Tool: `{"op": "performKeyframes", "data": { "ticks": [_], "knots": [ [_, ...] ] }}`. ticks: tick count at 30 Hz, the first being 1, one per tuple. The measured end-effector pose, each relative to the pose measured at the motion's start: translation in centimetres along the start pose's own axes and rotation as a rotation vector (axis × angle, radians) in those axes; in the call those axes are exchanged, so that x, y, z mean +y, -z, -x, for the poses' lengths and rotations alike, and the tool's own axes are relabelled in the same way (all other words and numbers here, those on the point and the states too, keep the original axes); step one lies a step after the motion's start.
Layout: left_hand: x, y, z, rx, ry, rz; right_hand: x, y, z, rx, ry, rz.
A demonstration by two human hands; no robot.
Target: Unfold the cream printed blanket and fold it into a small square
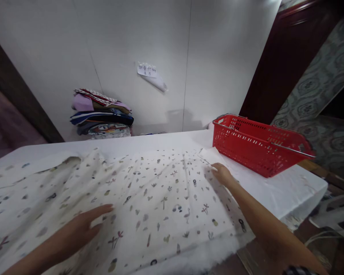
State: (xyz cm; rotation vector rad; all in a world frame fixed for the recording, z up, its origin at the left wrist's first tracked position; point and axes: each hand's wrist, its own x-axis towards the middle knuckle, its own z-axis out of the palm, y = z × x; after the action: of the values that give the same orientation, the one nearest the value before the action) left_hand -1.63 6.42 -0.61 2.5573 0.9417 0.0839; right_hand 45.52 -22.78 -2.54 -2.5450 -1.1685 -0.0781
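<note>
A white cloth (151,198) printed with small palms, cacti and other figures lies spread over the table, wrinkled toward the left. My left hand (84,225) is low over its left-centre part, thumb and fingers apart, holding nothing. Near the cloth's far right corner, my right hand (221,173) has its fingers pressed together at the edge; a thin light line extends from the fingertips along the fabric. What the fingers pinch is too small to make out.
The white table (292,187) carries a red perforated basket (255,149) at the back right. Folded fabrics (103,114) are stacked against the wall at the back left. A paper label (147,70) hangs on the wall. A white plastic stool (335,214) stands at the right.
</note>
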Motion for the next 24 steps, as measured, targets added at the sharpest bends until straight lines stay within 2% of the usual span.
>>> {"op": "performKeyframes", "data": {
  "ticks": [3,7,12,14,16,18,20,22,23,24],
  "knots": [
    [5.4,-2.3,-2.9,-0.196,-0.140,0.122,-1.8,-1.8,-3.6,-0.051,-0.031,0.141],
    [12.2,-3.8,-5.8,-0.300,-0.211,0.242,-1.6,-2.7,-6.7,-0.062,-0.125,0.189],
    [17.6,-5.0,-9.5,-0.407,-0.244,0.577,-0.5,-1.4,-9.1,-0.062,-0.192,0.166],
    [19.6,-6.0,-11.2,-0.455,-0.209,0.743,-1.2,-0.6,-8.8,-0.032,-0.193,0.137],
    [21.8,-6.9,-13.0,-0.478,-0.148,0.930,-3.0,-0.2,-7.2,0.005,-0.127,0.050],
    [23.8,-7.9,-14.5,-0.507,-0.047,1.173,-5.2,-0.2,-4.8,-0.002,0.030,-0.115],
    [25.1,-8.7,-15.6,-0.521,0.060,1.417,-6.8,-0.4,-2.6,-0.127,0.275,-0.291],
    [25.4,-9.4,-16.1,-0.469,0.164,1.563,-6.8,-0.4,-2.0,-0.212,0.448,-0.396],
    [25.3,-9.7,-16.2,-0.415,0.228,1.587,-6.0,-0.3,-2.4,-0.194,0.440,-0.404],
    [25.1,-9.8,-16.0,-0.361,0.291,1.590,-4.7,-0.2,-3.3,-0.123,0.329,-0.378]
  ]
}}
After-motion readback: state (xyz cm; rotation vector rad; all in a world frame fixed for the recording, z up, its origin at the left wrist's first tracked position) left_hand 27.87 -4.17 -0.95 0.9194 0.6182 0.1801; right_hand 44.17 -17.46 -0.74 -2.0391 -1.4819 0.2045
